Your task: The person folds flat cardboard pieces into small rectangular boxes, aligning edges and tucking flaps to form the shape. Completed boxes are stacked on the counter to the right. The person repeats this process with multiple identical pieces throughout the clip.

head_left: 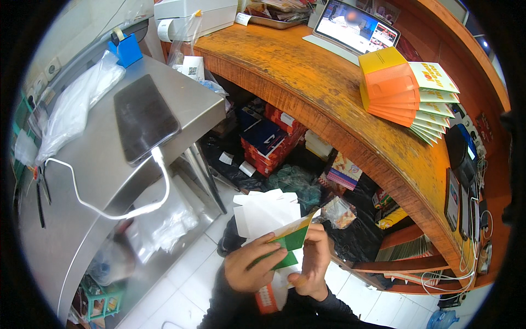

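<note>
My left hand and my right hand are low in the middle of the view, both gripping a flat cardboard carton blank. The blank shows white flaps on top and a green and yellow printed face lower down. My left thumb lies across the green part. My right hand pinches its right edge. An orange and white piece shows below my hands, partly hidden by them.
A steel table on the left carries a dark phone on a white cable, plastic bags and a blue tape holder. A curved orange wooden counter holds fanned orange and green cartons, a tablet and a printer. Boxes fill the shelf beneath.
</note>
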The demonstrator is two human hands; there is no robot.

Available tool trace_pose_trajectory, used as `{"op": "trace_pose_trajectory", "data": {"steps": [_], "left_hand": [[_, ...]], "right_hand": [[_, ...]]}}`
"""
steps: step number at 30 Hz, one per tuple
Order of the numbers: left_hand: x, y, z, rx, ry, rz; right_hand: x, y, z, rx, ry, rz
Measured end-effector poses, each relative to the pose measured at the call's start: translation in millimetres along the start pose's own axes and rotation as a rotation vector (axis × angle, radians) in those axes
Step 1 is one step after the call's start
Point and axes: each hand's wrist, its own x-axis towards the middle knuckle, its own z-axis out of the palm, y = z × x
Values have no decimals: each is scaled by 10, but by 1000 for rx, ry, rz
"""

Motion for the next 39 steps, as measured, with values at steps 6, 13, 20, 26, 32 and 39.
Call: {"op": "trace_pose_trajectory", "data": {"steps": [6, 13, 20, 26, 32, 39], "left_hand": [[-44, -19, 27, -62, 83, 70], [10, -34, -16, 34, 59, 172], [6, 145, 84, -203, 258, -257], [-58, 55, 98, -395, 274, -399], [-109, 38, 37, -545, 268, -492], [-93, -8, -10, -548, 154, -408]], "right_hand": [[87, -72, -56, 428, 126, 122], [7, -72, -11, 201, 99, 160], [-29, 16, 29, -80, 153, -48], [-78, 25, 41, -224, -47, -105], [-93, 59, 18, 91, -31, 161], [-58, 94, -90, -110, -197, 29]]}}
